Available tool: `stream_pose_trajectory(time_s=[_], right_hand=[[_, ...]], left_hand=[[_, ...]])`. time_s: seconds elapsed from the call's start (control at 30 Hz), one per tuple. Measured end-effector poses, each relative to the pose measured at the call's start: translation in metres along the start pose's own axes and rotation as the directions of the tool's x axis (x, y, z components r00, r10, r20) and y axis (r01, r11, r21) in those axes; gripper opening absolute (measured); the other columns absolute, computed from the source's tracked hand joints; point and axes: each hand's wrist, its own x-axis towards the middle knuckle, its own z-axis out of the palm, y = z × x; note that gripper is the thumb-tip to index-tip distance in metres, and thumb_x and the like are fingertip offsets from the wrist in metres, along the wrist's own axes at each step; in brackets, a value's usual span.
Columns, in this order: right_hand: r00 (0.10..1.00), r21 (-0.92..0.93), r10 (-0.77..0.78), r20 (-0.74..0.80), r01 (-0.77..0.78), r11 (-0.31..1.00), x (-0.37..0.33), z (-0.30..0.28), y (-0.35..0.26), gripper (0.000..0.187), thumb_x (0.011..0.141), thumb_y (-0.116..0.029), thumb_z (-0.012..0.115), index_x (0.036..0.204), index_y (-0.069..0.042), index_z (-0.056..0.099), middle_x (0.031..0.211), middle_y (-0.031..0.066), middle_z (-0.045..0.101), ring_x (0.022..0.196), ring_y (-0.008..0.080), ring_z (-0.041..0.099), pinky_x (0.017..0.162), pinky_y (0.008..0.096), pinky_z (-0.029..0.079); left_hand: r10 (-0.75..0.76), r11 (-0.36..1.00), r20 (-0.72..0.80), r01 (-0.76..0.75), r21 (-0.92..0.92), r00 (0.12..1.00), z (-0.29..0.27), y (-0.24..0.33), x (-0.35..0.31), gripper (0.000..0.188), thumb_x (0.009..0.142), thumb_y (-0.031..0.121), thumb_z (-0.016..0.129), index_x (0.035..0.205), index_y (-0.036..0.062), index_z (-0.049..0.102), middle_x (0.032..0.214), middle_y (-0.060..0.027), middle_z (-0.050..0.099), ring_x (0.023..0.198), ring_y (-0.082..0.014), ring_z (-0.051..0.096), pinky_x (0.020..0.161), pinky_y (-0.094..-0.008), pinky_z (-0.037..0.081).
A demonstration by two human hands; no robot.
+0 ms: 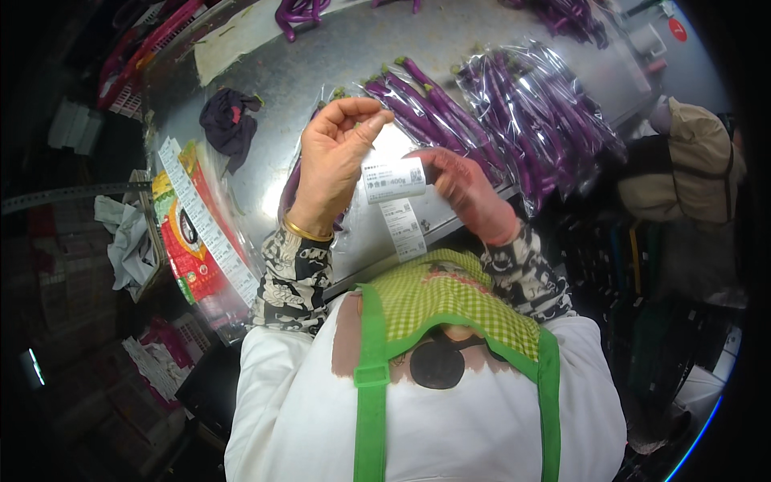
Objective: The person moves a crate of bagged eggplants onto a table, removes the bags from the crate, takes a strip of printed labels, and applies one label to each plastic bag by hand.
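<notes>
A strip of printed white labels (393,181) hangs in front of me above the table's near edge, its tail dropping toward my checked apron. My right hand (474,201), in a thin reddish glove and slightly blurred, pinches the strip's upper right end. Bare and wearing a gold bangle, my left hand (329,157) is raised beside the labels with thumb and forefinger pressed together; whatever is between them cannot be made out. Behind both hands, long purple eggplants (426,112) lie in clear plastic bags. Part of another eggplant (291,189) shows beside my left wrist.
More bagged eggplants (530,120) lie at the right of the metal table (297,60). To the left are a dark crumpled cloth (229,124), a red and yellow package (186,233) and another long label strip (201,213) on it. Loose eggplants (299,14) lie at the far edge.
</notes>
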Motion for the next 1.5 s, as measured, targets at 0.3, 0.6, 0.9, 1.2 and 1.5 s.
stream_pose_trajectory(time_s=[0.3,0.6,0.9,1.2,1.5], right_hand=[[0.977,-0.265,-0.024,-0.212,-0.034,0.964,-0.022,0.018,-0.015,0.027,0.093,-0.026,0.07,0.096,-0.001,0.06,0.085,-0.001,0.061,0.078,0.0035,0.052,0.068,0.0211,0.044],[0.987,-0.302,0.079,-0.141,-0.119,0.946,-0.036,-0.005,-0.013,0.03,0.092,-0.026,0.07,0.102,0.0,0.058,0.087,-0.0017,0.058,0.078,0.0031,0.048,0.067,0.0201,0.043],[0.932,-0.004,0.005,-0.363,-0.007,1.0,-0.031,-0.001,-0.017,0.041,0.088,-0.015,0.075,0.119,0.002,0.054,0.096,0.0014,0.06,0.086,0.0061,0.055,0.077,0.0216,0.047],[0.923,-0.174,-0.02,-0.384,-0.051,0.983,-0.024,-0.02,-0.019,0.036,0.089,-0.014,0.073,0.119,0.003,0.062,0.097,0.0022,0.065,0.087,0.006,0.056,0.076,0.0211,0.046],[0.959,-0.701,-0.273,-0.082,0.139,0.699,-0.008,-0.069,-0.001,0.015,0.088,-0.005,0.067,0.102,-0.001,0.066,0.093,0.0055,0.06,0.088,0.0159,0.058,0.078,0.0248,0.047]], left_hand=[[0.104,0.978,0.097,-0.119,0.169,0.99,-0.006,0.009,-0.014,0.042,0.092,0.0,0.048,0.134,0.0001,0.049,0.126,-0.0144,0.061,0.068,-0.0064,0.054,0.056,-0.0194,0.044],[0.218,0.811,0.311,-0.349,0.469,0.925,0.001,-0.028,-0.037,0.04,0.081,-0.012,0.063,0.119,0.0013,0.065,0.119,-0.0131,0.065,0.082,-0.0063,0.062,0.057,-0.0174,0.047],[0.345,0.823,0.298,-0.439,0.36,0.89,0.017,-0.055,-0.029,0.015,0.079,-0.01,0.066,0.091,-0.001,0.067,0.1,-0.0134,0.071,0.091,-0.0207,0.068,0.08,-0.0296,0.055],[0.173,0.949,0.128,-0.2,0.245,0.976,0.033,-0.076,-0.031,0.013,0.08,-0.008,0.069,0.091,-0.0016,0.067,0.095,-0.0113,0.071,0.086,-0.0144,0.066,0.078,-0.0269,0.053],[-0.176,0.965,-0.101,0.192,0.176,0.979,0.037,-0.123,-0.036,0.013,0.08,-0.006,0.073,0.078,0.0,0.061,0.079,-0.0077,0.068,0.067,-0.01,0.062,0.061,-0.0231,0.052]])
